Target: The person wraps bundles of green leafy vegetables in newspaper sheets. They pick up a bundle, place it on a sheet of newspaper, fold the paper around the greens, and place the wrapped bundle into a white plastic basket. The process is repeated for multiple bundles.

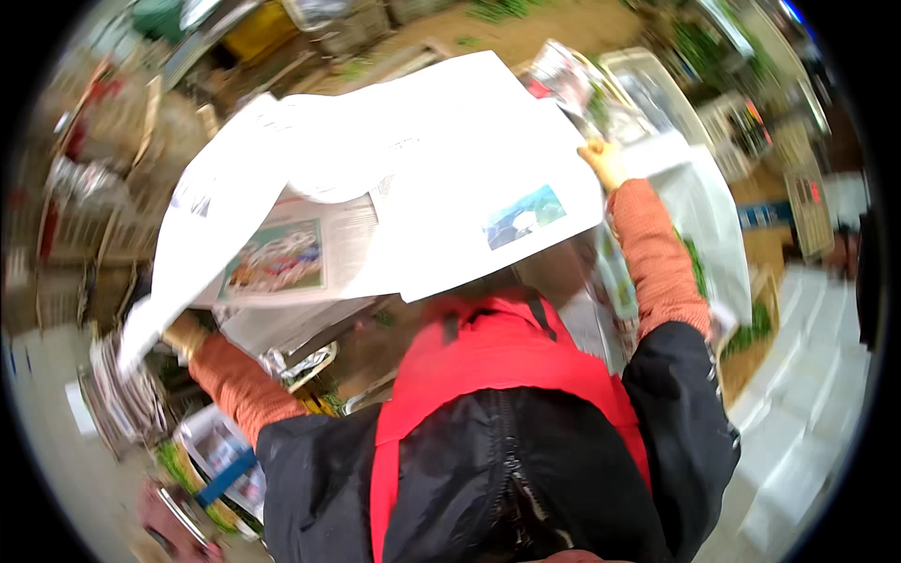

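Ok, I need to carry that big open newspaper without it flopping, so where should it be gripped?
Probably by its two outer edges, one hand coming in from each side. The newspaper is spread wide and sags at the left, so pinching the far ends keeps it taut, as the left hand and right hand do now.

left hand (185, 333): mostly hidden behind the drooping edge of the large white printed newspaper sheet (413, 188); grip unclear
ground under sheet: covered
background clutter of stacked papers and crates (94, 169): blurred, kinds untellable
person's dark jacket (488, 488): cut off at lower edge
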Tool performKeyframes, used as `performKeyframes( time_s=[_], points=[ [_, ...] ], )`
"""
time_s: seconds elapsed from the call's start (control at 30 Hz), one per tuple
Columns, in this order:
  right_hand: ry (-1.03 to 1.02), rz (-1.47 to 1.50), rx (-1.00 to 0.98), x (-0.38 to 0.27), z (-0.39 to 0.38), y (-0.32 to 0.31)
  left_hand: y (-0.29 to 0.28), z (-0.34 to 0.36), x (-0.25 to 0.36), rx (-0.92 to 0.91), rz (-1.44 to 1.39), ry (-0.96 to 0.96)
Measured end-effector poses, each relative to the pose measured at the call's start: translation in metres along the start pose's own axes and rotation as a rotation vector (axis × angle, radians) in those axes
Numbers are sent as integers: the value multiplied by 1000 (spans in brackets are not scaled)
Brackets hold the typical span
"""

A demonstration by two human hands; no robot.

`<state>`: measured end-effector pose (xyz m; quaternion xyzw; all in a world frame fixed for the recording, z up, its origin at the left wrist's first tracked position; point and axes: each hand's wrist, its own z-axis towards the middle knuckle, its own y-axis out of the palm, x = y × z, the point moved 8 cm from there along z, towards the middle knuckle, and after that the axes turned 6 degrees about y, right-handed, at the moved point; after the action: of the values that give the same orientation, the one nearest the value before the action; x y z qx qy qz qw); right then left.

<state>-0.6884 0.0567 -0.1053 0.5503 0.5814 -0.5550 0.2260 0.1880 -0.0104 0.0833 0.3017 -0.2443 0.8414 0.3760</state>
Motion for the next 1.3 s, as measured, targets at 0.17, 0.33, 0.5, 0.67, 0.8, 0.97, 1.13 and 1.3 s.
performKeyframes(
  time_s=[0.17,0.33,0.5,0.67,0.8,0.97,1.13,1.3],
  points=[
    [304,-196,240,60,-116,-192,47,-20,6,-98,109,-346],
    [485,-665,195,144,-192,-304,69,-28,36,-201,160,-407],
    [595,-978,130,227,-244,-362,116,-28,65,-309,126,-413],
    [719,-1247,-18,282,-254,-396,152,-28,96,-402,55,-399],
    [727,-1140,87,338,-248,-425,176,-27,121,-455,-120,-380],
    [37,-543,463,211,-156,-282,196,-14,206,-572,-523,-239],
    [-172,-95,1,44,-82,-44,201,-31,181,-345,-168,-295],
    [-355,28,-161,-90,-51,120,214,-58,88,-501,689,-361]
  ],
)
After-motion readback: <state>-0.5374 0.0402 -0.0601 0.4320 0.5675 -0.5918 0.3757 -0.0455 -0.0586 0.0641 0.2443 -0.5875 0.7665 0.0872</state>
